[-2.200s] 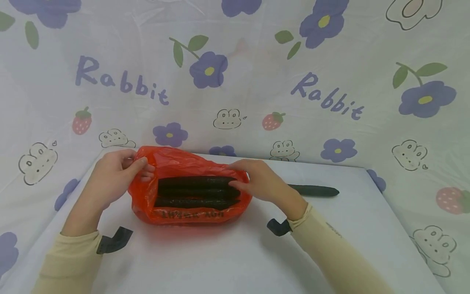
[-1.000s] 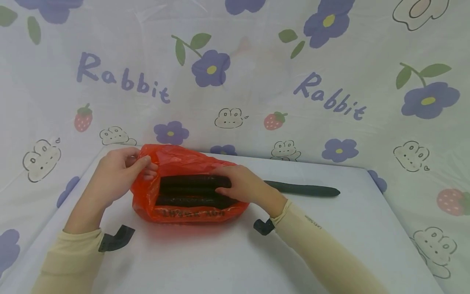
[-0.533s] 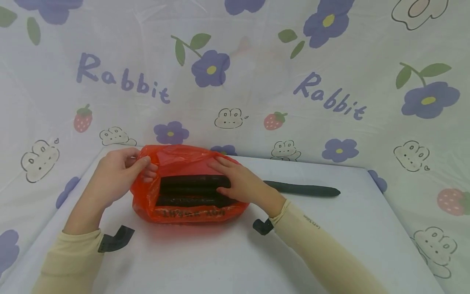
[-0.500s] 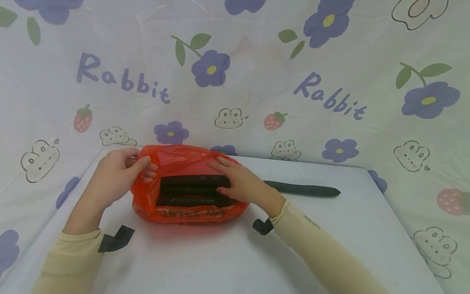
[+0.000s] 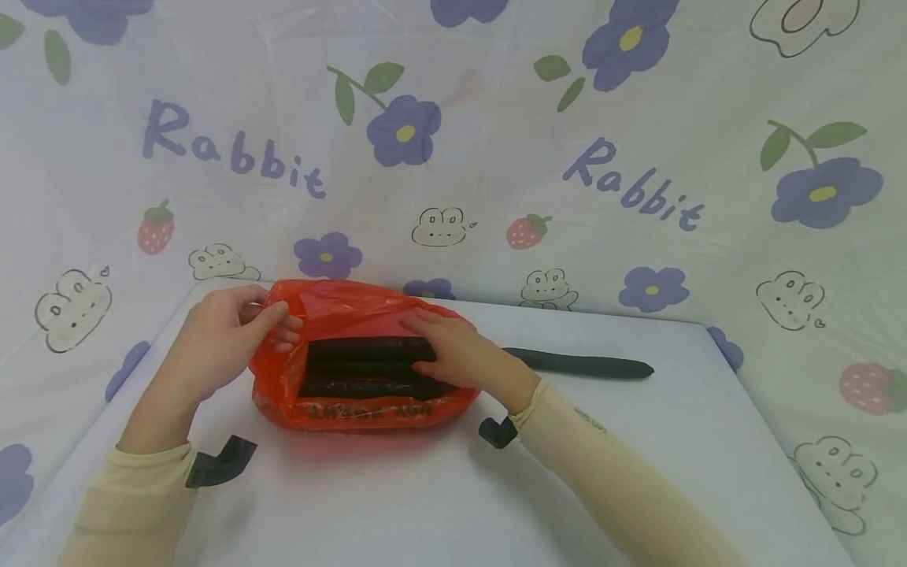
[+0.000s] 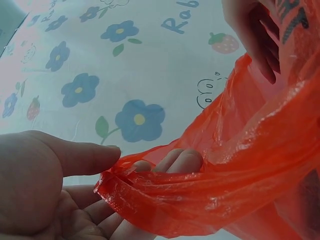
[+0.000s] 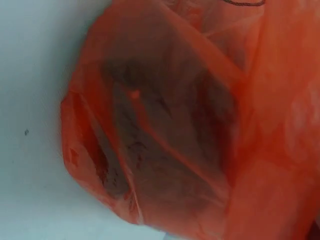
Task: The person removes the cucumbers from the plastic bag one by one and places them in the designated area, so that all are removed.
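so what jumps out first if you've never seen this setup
The red plastic bag in the middle of the white table, with dark green cucumbers lying side by side in its open mouth. The left hand pinches the bag's left edge and the right hand rests on the cucumbers' right ends. One more cucumber lies loose on the table to the right.

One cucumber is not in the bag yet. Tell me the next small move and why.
Probably draw the right hand out of the red bag and reach for the loose cucumber on the table. The left hand pinches the bag's rim open, the cucumbers inside lie flat, and that one lies just outside.
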Demonstrator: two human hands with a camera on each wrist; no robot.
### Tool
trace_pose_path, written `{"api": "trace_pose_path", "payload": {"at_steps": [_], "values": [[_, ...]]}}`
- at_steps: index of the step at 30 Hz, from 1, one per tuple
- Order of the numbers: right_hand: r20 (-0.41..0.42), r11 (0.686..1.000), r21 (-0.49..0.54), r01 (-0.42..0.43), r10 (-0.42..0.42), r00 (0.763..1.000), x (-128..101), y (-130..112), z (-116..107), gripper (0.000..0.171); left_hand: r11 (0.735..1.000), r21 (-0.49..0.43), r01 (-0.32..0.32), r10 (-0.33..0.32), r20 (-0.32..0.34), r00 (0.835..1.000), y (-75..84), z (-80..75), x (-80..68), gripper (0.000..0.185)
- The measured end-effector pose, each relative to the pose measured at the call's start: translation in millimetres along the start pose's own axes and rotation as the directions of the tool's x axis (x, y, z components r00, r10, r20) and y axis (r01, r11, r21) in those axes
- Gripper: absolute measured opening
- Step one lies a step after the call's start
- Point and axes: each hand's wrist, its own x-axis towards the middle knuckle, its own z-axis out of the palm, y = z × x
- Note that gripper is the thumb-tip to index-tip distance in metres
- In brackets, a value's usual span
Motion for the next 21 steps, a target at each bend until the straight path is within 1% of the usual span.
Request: {"api": "trace_pose_path", "payload": {"at_steps": [3, 5, 9, 14, 21], "values": [[0.025, 0.999, -0.004, -0.045, 0.045, 0.999, 3, -1, 2, 0.077, 1.000, -0.003, 0.006, -0.006, 0.007, 1.000, -0.2, 0.6, 0.1, 0.036], [0.028, 0.998, -0.004, -0.058, 0.058, 0.998, 5, -2, 4, 0.076, 1.000, -0.003, 0.008, -0.008, 0.010, 1.000, -0.4, 0.8, 0.1, 0.036], [0.011, 0.999, 0.011, -0.037, 0.037, 0.999, 10, -1, 7, 0.069, 1.000, -0.002, 0.002, -0.002, 0.008, 1.000, -0.6, 1.8, 1.1, 0.036], [-0.013, 1.000, -0.002, -0.006, 0.006, 1.000, 14, 2, 11, 0.059, 1.000, 0.001, -0.009, 0.009, 0.011, 1.000, -0.9, 3.2, 3.2, 0.035], [-0.040, 1.000, -0.011, -0.008, 0.007, 0.999, 18, 2, 15, 0.051, 1.000, 0.001, -0.006, 0.006, 0.013, 1.000, -1.5, 2.0, 3.3, 0.036]]}}
